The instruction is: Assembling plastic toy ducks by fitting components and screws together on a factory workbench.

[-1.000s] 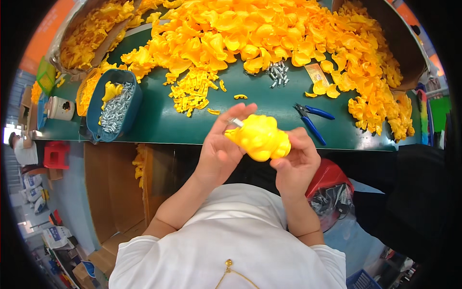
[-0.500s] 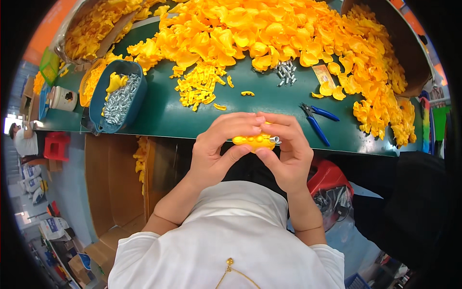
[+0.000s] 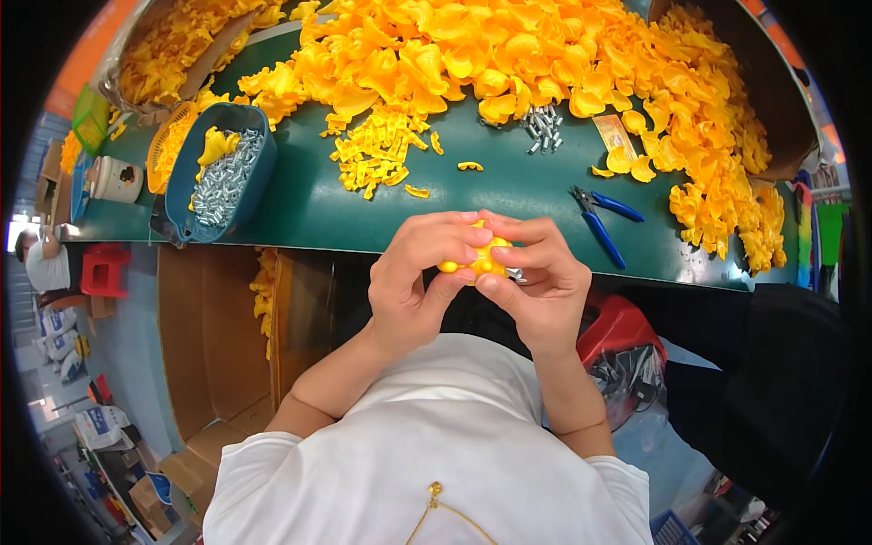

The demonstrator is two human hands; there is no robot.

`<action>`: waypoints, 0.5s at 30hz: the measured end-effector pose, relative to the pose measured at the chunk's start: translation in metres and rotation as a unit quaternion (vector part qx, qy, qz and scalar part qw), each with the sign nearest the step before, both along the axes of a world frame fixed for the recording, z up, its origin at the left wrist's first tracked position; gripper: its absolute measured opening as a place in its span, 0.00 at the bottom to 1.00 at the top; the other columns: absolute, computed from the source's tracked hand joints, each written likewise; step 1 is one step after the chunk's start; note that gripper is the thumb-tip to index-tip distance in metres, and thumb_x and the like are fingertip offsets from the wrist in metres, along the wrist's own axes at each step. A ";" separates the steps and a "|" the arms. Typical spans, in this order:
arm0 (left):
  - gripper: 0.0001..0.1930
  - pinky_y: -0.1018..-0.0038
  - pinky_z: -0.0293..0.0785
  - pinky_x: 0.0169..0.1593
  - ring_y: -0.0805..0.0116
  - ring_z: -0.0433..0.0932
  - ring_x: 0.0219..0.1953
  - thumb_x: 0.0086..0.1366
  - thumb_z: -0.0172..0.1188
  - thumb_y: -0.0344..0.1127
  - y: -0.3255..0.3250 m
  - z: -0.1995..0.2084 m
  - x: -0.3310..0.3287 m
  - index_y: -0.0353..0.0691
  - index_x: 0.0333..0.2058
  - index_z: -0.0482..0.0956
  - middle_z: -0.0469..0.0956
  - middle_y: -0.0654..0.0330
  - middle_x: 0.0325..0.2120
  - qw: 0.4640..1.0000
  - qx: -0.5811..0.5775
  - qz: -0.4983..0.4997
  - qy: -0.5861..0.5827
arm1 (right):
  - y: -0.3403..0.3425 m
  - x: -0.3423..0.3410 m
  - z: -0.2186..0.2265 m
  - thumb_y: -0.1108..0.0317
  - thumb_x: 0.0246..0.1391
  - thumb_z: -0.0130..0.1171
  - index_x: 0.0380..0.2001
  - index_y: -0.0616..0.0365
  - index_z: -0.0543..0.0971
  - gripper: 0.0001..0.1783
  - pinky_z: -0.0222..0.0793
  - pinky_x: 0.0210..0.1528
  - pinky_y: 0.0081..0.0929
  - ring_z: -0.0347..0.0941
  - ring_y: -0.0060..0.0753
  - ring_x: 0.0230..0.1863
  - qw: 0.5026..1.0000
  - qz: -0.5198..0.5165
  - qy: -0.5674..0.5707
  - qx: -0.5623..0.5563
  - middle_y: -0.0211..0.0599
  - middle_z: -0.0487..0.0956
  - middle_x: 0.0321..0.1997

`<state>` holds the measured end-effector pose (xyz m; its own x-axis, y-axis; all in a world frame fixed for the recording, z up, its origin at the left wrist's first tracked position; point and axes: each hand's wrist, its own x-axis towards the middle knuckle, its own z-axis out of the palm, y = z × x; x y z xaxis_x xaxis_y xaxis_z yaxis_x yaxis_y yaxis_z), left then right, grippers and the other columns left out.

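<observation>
In front of my waist, by the table's near edge, I hold a small rounded yellow plastic part [image 3: 486, 262] with knobs on it. My left hand [image 3: 413, 277] pinches its left side between thumb and fingers. Closed on the other side is my right hand [image 3: 545, 295], its thumb under the part. A silver metal sleeve [image 3: 515, 273] pokes out beside the right fingers; how it sits in the part is hidden. Blue-handled side cutters [image 3: 606, 241] lie spread on the table to the right. Small yellow clip-like pieces [image 3: 372, 150] are heaped beyond my hands.
A big pile of yellow plastic shells [image 3: 509, 54] covers the far side of the green table [image 3: 336, 218]. A blue bin [image 3: 257, 186] of metal sleeves stands left. More loose sleeves [image 3: 543, 127] lie beside a card [image 3: 616, 138]. A red stool [image 3: 106, 270] is far left.
The yellow part has been turned in my fingers, so its knobs face differently and less of the metal sleeve shows. Both hands keep hold of it in nearly the same place.
</observation>
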<state>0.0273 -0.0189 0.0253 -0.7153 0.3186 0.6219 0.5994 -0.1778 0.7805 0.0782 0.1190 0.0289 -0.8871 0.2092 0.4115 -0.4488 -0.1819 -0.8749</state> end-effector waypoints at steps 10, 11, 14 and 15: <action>0.11 0.66 0.66 0.53 0.58 0.70 0.51 0.60 0.58 0.30 -0.008 -0.002 -0.005 0.36 0.41 0.72 0.76 0.54 0.42 0.992 0.046 -0.093 -0.074 | 0.004 0.000 -0.007 0.80 0.42 0.64 0.34 0.65 0.75 0.13 0.70 0.52 0.34 0.71 0.41 0.51 1.000 0.014 0.009 -0.007 0.48 0.75 0.46; 0.13 0.65 0.65 0.55 0.58 0.70 0.52 0.60 0.58 0.31 -0.011 -0.002 -0.007 0.35 0.43 0.72 0.75 0.53 0.45 0.989 0.026 -0.118 -0.088 | 0.003 0.002 -0.006 0.75 0.46 0.63 0.36 0.63 0.75 0.12 0.69 0.52 0.36 0.72 0.41 0.50 0.998 0.016 -0.039 -0.045 0.47 0.76 0.44; 0.19 0.65 0.63 0.56 0.60 0.69 0.52 0.58 0.60 0.34 -0.015 0.007 -0.018 0.34 0.47 0.70 0.71 0.54 0.50 0.970 -0.008 -0.160 -0.185 | 0.009 -0.001 -0.015 0.65 0.56 0.56 0.39 0.63 0.72 0.13 0.72 0.48 0.32 0.74 0.33 0.46 0.904 0.165 -0.204 -0.337 0.44 0.76 0.42; 0.22 0.66 0.62 0.57 0.62 0.68 0.53 0.56 0.63 0.35 -0.013 0.008 -0.016 0.35 0.48 0.69 0.68 0.54 0.53 0.930 0.080 -0.222 -0.282 | 0.008 -0.003 -0.019 0.59 0.61 0.48 0.43 0.62 0.70 0.17 0.73 0.44 0.28 0.74 0.29 0.45 0.898 0.192 -0.235 -0.319 0.42 0.76 0.44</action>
<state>0.0114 -0.0317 0.0329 -0.7622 0.5963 0.2519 -0.0583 -0.4509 0.8907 0.0751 0.1266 0.0094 -0.9885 -0.0898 -0.1218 0.1461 -0.7761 -0.6134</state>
